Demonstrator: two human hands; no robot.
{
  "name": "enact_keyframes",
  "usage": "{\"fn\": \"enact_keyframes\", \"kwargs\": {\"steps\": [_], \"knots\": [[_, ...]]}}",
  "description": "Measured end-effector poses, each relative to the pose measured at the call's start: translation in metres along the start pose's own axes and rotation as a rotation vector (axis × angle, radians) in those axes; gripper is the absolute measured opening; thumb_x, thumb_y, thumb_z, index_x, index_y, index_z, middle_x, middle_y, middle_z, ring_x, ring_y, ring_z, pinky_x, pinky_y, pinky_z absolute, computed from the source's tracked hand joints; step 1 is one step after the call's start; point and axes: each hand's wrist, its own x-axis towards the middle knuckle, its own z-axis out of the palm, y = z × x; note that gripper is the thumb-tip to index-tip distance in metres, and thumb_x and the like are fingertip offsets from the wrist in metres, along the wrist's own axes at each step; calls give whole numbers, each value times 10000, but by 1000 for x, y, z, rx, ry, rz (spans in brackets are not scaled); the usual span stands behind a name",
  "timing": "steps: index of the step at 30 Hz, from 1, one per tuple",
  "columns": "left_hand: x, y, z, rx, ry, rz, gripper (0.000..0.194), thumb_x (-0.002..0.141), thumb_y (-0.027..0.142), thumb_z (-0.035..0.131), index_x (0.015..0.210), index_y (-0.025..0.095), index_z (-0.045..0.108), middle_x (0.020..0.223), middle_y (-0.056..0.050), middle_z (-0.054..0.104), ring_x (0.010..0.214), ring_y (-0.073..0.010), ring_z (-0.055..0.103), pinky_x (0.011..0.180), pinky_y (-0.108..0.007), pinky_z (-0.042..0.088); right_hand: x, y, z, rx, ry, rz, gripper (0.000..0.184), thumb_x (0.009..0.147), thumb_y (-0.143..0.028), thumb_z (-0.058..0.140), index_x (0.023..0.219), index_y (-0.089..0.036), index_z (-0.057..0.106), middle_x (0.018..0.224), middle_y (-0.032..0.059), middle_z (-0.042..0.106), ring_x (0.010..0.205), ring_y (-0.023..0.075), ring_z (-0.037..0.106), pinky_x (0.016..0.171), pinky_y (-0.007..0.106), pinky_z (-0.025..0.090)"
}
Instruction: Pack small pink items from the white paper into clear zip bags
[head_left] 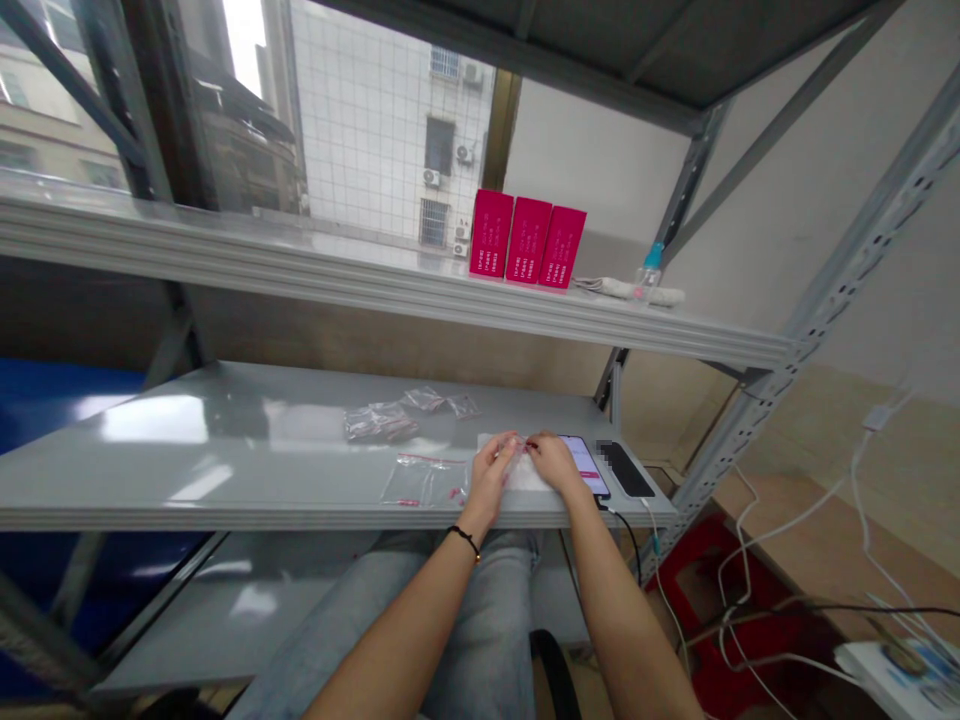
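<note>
My left hand (489, 478) is closed around a small clear plastic bag (517, 456), above a white sheet (529, 479) on the grey shelf. Fingers of my right hand (553, 461) are pinched together at the bag's upper right side; what sits between them is too small to name, though a reddish spot shows there. Left of my left hand lies a larger clear zip bag (427, 478) with a red seal line and small red pieces in it. Farther back rests a pile of small clear bags (380, 421), with a few more beside it.
A lit phone (587, 466) and a black phone-like device (628, 469), both with cables, lie right of my right hand. Three magenta boxes (527, 240) and a blue-capped bottle (649, 272) stand on the upper shelf. A metal post (817, 310) rises at the right.
</note>
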Motion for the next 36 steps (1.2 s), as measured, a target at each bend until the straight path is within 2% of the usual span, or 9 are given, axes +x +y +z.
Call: {"fn": "enact_keyframes", "kwargs": {"steps": [11,15,22,31,36], "knots": [[-1,1,1,-4,0,-30,409,767,511,765,1042,208,761,1040,-73,741,892,-200,657,659,-238,459,-1,-1,0,-21,-8,13,280,970,-177,471,1044,-155,740,1068,125,726,1019,196,633,876,226,378],[-2,3,2,-40,-9,-13,392,757,490,769,1012,192,770,988,-74,748,866,-195,663,683,-245,469,2,0,-3,-25,-4,30,278,958,-154,474,1023,-134,743,1045,141,730,982,202,646,856,234,384],[-4,10,7,-127,-13,-14,382,751,490,744,963,174,770,893,-74,758,816,-205,676,738,-285,487,7,8,-16,10,16,24,298,968,-170,459,1071,-144,738,1123,139,725,1042,210,639,885,239,376],[-8,17,5,-181,-106,-37,392,741,504,740,919,156,781,896,-98,747,846,-225,666,776,-315,485,-5,10,-11,69,12,45,291,949,-163,480,1020,-140,762,1067,134,749,1008,206,648,858,232,380],[-16,40,11,-349,-193,-103,443,820,548,651,963,147,772,936,-118,721,918,-234,653,799,-332,491,-10,10,-11,73,6,45,276,933,-150,495,972,-137,769,1033,133,752,990,200,645,846,230,380]]}}
